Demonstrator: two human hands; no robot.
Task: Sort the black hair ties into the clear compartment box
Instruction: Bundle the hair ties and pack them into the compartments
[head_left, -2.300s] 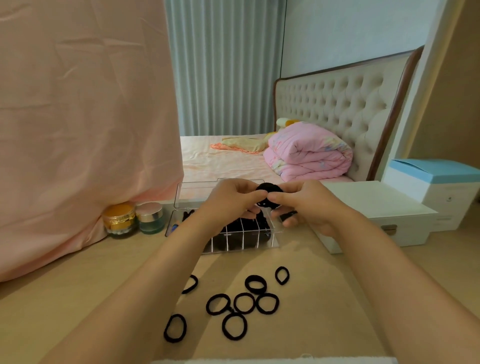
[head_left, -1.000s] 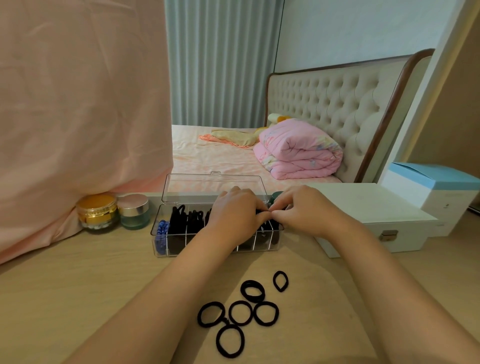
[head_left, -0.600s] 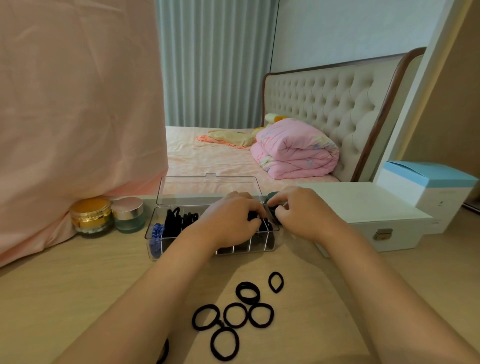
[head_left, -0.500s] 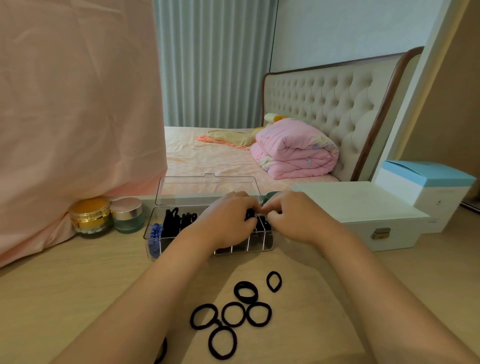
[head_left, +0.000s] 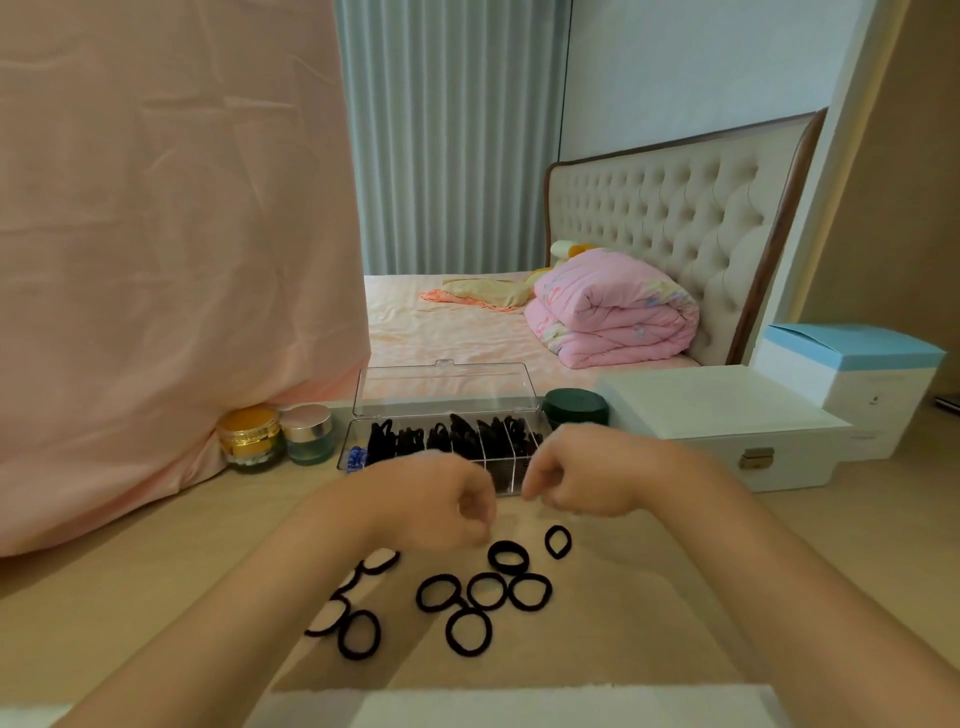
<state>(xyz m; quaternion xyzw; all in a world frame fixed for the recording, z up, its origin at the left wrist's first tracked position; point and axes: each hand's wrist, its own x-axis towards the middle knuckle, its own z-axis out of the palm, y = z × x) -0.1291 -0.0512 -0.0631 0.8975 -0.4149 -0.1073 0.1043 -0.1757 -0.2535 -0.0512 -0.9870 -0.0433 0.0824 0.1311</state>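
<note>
Fingers of left hand (head_left: 431, 501), right hand (head_left: 579, 470) hung loosely curled, empty, between compartment box (head_left: 511, 467) and hair ties (head_left: 508, 592). Pinching nearest tie looked best; neighbours touched, could snag.

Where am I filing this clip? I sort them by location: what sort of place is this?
Most likely a bedroom: a bed with a padded headboard and a folded pink quilt lies behind the table, where small jars stand beside the clear box.
</note>
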